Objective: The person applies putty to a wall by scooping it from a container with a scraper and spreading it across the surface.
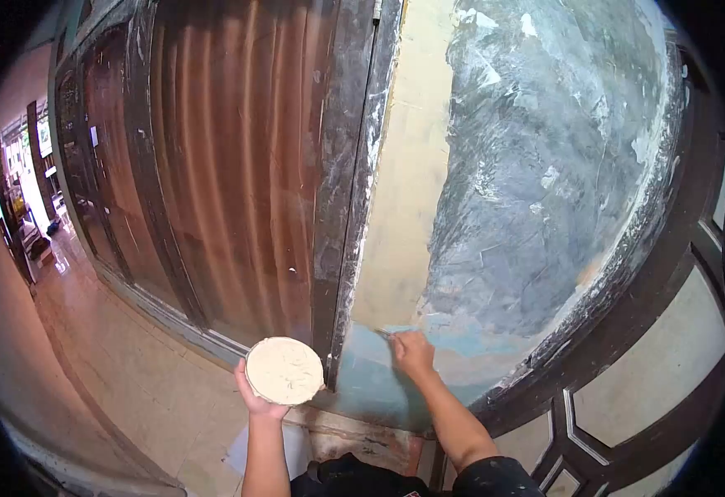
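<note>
My left hand (260, 398) is wrapped round the side of a round container (284, 371) of cream-coloured paint. My right hand (413, 353) is closed on a small brush (386, 333), whose tip is at the wall where a cream strip meets light blue paint. The cream strip (406, 166) runs down the wall beside a dark door frame. Patchy grey-blue wall (536, 166) lies to its right, and the light blue band (379, 373) is below it.
Glass panels with a brown curtain (238, 166) stand on the left. A dark panelled door (652, 364) curves along the right. Below is a tiled floor (155, 373) with a white sheet (296, 451). A bright passage opens at far left.
</note>
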Available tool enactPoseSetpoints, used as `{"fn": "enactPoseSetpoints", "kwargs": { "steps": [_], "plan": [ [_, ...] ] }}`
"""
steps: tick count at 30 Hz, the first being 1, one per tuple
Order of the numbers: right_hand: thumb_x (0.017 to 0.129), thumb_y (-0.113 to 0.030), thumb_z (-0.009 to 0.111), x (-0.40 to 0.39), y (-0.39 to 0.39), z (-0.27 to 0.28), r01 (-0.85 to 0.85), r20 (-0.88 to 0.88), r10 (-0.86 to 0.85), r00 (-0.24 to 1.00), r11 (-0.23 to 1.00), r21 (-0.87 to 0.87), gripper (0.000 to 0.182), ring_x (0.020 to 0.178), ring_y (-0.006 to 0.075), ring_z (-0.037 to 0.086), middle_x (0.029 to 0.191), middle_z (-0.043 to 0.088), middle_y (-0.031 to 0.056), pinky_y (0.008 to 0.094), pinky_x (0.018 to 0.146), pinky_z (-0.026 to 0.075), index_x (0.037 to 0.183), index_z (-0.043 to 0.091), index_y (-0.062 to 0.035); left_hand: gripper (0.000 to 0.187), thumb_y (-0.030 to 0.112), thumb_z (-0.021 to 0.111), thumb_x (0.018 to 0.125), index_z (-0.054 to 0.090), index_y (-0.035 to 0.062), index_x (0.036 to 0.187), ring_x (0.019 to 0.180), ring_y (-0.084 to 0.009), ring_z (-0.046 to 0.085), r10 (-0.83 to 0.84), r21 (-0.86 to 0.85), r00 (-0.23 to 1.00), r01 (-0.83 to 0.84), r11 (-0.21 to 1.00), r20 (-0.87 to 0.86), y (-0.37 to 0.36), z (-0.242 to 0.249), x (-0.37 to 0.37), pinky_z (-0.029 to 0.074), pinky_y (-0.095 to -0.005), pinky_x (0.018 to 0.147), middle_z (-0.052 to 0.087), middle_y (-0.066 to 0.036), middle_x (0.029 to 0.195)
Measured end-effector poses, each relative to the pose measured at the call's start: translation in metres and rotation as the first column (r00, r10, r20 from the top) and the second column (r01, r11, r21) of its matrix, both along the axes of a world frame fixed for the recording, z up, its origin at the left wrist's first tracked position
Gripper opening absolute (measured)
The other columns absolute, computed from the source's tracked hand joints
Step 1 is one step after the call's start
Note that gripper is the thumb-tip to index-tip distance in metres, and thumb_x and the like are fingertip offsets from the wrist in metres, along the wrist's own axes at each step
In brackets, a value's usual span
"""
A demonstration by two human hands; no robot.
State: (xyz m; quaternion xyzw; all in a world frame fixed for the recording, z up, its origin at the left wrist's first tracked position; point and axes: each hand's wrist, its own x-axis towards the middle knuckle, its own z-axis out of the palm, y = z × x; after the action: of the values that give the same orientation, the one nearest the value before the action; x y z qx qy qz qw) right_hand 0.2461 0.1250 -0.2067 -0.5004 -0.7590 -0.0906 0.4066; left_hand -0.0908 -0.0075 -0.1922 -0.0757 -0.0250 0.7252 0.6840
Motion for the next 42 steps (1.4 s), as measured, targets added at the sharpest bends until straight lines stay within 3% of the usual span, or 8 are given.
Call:
{"fn": "enactPoseSetpoints", "kwargs": {
  "steps": [3, 13, 15, 16, 17, 19, 31, 42],
  "plan": [
    [0.094, -0.021, 0.071, 0.001, 0.002, -0.017, 0.012, 0.099, -0.001, 0.995, 0.994, -0.112, 0.007, 0.087, 0.0289, 0.067, 0.092, 0.073, 0.0012, 0.0509, 0.064, 0.056, 0.094, 0.077, -0.0182, 0.078, 0.067, 0.042, 0.099, 0.058, 0.0064, 0.146, 0.128, -0.0403, 0.062, 0.116, 0.107, 0.902, -0.079, 0.991, -0.416, -0.008, 0.006, 0.01, 0.052, -0.0586, 0.107, 0.063, -0.016, 0.144],
    [0.093, -0.02, 0.072, -0.004, -0.007, -0.008, 0.021, 0.049, -0.019, 0.999, 0.999, -0.039, 0.008, 0.087, 0.0286, 0.068, 0.094, 0.075, 0.0008, 0.0474, 0.068, 0.057, 0.097, 0.077, -0.0162, 0.078, 0.07, 0.042, 0.097, 0.056, 0.0127, 0.149, 0.13, -0.0495, 0.058, 0.093, 0.091, 0.899, -0.059, 0.994, -0.428, -0.001, -0.006, 0.002, 0.045, -0.0861, 0.092, 0.059, -0.017, 0.148],
    [0.091, -0.023, 0.074, -0.008, 0.0, -0.009, 0.046, 0.102, -0.038, 0.994, 0.995, -0.084, 0.008, 0.084, 0.0296, 0.068, 0.09, 0.074, 0.0033, 0.0445, 0.069, 0.056, 0.094, 0.077, -0.0157, 0.077, 0.07, 0.042, 0.097, 0.056, 0.014, 0.149, 0.129, -0.0499, 0.058, -0.022, -0.034, 1.0, 0.021, 0.999, -0.004, 0.0, 0.001, -0.001, 0.043, -0.0895, 0.09, 0.059, -0.017, 0.148],
    [0.092, -0.024, 0.074, -0.01, 0.008, -0.003, 0.07, 0.073, -0.066, 0.995, 0.996, -0.055, 0.01, 0.084, 0.0299, 0.068, 0.091, 0.075, 0.0037, 0.0446, 0.07, 0.056, 0.095, 0.077, -0.0152, 0.078, 0.07, 0.042, 0.097, 0.056, 0.0122, 0.149, 0.128, -0.0495, 0.059, 0.085, 0.116, 0.893, -0.038, 0.993, -0.442, -0.003, 0.004, 0.006, 0.046, -0.0847, 0.094, 0.059, -0.017, 0.148],
    [0.092, -0.025, 0.073, -0.012, 0.018, 0.005, 0.095, 0.044, -0.094, 0.995, 0.995, -0.027, 0.012, 0.085, 0.0302, 0.068, 0.092, 0.075, 0.0041, 0.0446, 0.071, 0.056, 0.095, 0.078, -0.0147, 0.08, 0.07, 0.042, 0.098, 0.056, 0.0102, 0.148, 0.128, -0.0489, 0.06, -0.001, 0.064, 0.998, 0.005, 0.998, -0.064, -0.007, 0.011, 0.004, 0.049, -0.0787, 0.097, 0.059, -0.017, 0.148],
    [0.092, -0.023, 0.074, -0.015, 0.007, 0.047, 0.098, 0.033, -0.099, 0.995, 0.994, 0.04, 0.011, 0.086, 0.0311, 0.068, 0.094, 0.076, 0.0054, 0.0449, 0.073, 0.056, 0.096, 0.078, -0.0138, 0.08, 0.069, 0.041, 0.099, 0.058, 0.0068, 0.145, 0.128, -0.0396, 0.063, 0.129, 0.112, 0.891, -0.089, 0.99, -0.435, -0.005, 0.01, 0.01, 0.054, -0.0566, 0.106, 0.063, -0.017, 0.143],
    [0.095, -0.027, 0.07, -0.01, 0.012, 0.029, 0.156, 0.113, -0.141, 0.984, 0.978, -0.137, 0.014, 0.09, 0.0316, 0.069, 0.095, 0.076, 0.0032, 0.0494, 0.074, 0.057, 0.101, 0.079, -0.017, 0.077, 0.068, 0.042, 0.099, 0.059, 0.008, 0.144, 0.13, -0.0398, 0.061, 0.138, 0.089, 0.892, -0.11, 0.99, -0.43, -0.001, 0.001, 0.003, 0.053, -0.0584, 0.107, 0.063, -0.015, 0.144],
    [0.076, 0.001, 0.076, -0.024, -0.078, 0.192, -0.612, 0.225, 0.576, 0.786, 0.778, 0.145, 0.031, 0.108, 0.033, 0.069, 0.103, 0.075, 0.0057, 0.0437, 0.094, 0.057, 0.105, 0.077, -0.0085, 0.085, 0.075, 0.042, 0.093, 0.051, 0.0132, 0.151, 0.132, -0.0545, 0.055, -0.063, 0.222, 0.915, 0.163, 0.961, -0.399, 0.013, 0.07, 0.04, 0.043, -0.087, 0.098, 0.052, -0.022, 0.152]
  ]
}}
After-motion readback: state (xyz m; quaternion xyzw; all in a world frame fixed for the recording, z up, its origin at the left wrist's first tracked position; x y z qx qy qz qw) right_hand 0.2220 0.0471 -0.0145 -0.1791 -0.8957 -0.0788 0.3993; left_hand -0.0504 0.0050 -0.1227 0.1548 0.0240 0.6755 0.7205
